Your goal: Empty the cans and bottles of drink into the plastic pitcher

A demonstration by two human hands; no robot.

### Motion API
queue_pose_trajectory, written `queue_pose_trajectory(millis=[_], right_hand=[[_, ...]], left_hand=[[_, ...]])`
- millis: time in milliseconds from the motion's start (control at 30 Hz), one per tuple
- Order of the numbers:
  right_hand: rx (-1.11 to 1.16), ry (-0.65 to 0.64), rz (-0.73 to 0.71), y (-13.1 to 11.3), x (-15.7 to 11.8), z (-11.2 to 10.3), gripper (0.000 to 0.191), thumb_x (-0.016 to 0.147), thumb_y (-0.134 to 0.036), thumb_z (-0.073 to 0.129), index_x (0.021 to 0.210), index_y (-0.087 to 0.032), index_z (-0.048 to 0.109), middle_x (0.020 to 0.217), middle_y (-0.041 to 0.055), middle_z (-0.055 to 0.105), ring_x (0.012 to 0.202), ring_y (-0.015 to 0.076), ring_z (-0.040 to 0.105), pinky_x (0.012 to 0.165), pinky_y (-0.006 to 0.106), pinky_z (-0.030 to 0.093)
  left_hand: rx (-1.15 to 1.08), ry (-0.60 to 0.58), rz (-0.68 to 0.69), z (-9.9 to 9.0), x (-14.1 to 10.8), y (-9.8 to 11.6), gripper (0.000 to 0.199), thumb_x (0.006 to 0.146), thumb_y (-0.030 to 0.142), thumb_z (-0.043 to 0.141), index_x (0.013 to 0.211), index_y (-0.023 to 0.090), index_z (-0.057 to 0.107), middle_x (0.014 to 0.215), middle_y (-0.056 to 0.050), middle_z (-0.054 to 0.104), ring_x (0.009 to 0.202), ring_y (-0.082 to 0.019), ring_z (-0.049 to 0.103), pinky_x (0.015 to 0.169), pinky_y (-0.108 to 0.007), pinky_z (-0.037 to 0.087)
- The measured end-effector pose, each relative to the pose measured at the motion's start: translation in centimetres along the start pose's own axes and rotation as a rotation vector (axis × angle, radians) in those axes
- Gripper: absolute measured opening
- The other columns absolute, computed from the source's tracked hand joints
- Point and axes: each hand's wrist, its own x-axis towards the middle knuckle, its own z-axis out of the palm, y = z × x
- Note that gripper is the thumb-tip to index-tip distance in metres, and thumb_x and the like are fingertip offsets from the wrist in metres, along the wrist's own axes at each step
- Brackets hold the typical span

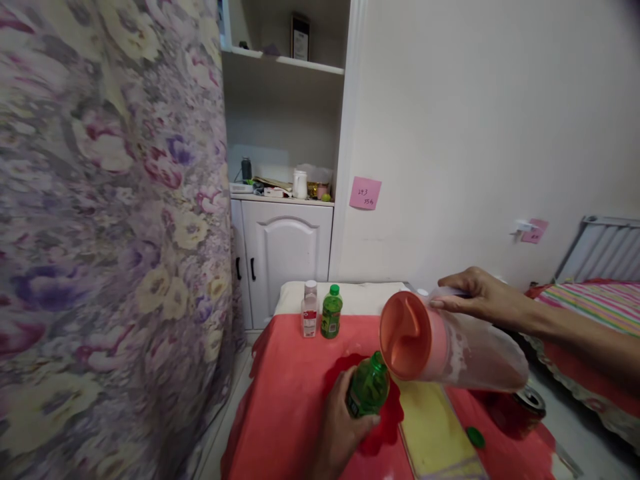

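Observation:
My left hand point(340, 423) is wrapped round a green bottle point(369, 387) with no cap on it, held over a red scalloped dish point(393, 423). My right hand point(463, 295) grips the handle of a large translucent pitcher point(480, 353) with an orange top point(406, 335). The pitcher lies tilted almost on its side, its orange end just above and beside the bottle's mouth. Whether liquid passes between them cannot be made out. A green cap point(475, 437) rests on the red cloth point(285, 400), right of a yellow board point(435, 427).
At the table's back stand a clear bottle point(310, 310) with a white cap and a capped green bottle point(331, 312). A dark red can point(520, 410) is at the right, under the pitcher. A floral curtain point(115, 233) hangs left; a bed point(595, 303) is at the right.

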Motion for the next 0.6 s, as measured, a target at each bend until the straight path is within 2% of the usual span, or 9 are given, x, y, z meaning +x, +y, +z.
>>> queue_pose_trajectory(millis=[200,300,433,600], right_hand=[[0.034,-0.001,0.007,-0.34,-0.04,-0.06,0.047,0.083,-0.056,0.063,0.061,-0.02,0.044,0.061,-0.0049,0.032,0.057,0.01,0.03,0.048,0.025,0.023],[0.043,0.005,0.002,-0.39,0.0,-0.03,0.046,0.082,-0.056,0.064,0.06,-0.02,0.044,0.06,-0.0049,0.033,0.056,0.0098,0.031,0.048,0.025,0.023],[0.071,0.022,0.005,-0.33,0.02,0.12,0.047,0.08,-0.057,0.066,0.06,-0.02,0.046,0.06,-0.0047,0.034,0.056,0.01,0.033,0.048,0.024,0.024],[0.084,0.042,0.008,0.3,-0.26,0.47,0.051,0.083,-0.058,0.062,0.058,-0.021,0.039,0.06,-0.0056,0.03,0.055,0.0094,0.029,0.049,0.025,0.022]], left_hand=[[0.018,0.009,-0.003,0.01,-0.16,0.7,0.075,0.047,0.001,0.067,0.121,0.019,0.063,0.12,-0.009,0.071,0.112,-0.03,0.064,0.097,-0.038,0.051],[0.03,0.037,-0.008,-0.04,-0.13,0.65,0.076,0.047,0.002,0.069,0.121,0.019,0.062,0.123,-0.009,0.07,0.116,-0.031,0.062,0.101,-0.039,0.049],[0.011,0.011,0.006,-0.15,-0.07,0.31,0.076,0.049,0.004,0.07,0.122,0.02,0.063,0.121,-0.009,0.071,0.115,-0.032,0.063,0.098,-0.039,0.051],[0.017,-0.013,0.019,-0.26,-0.06,0.13,0.076,0.05,0.002,0.066,0.123,0.021,0.063,0.119,-0.007,0.072,0.112,-0.03,0.064,0.096,-0.038,0.052]])
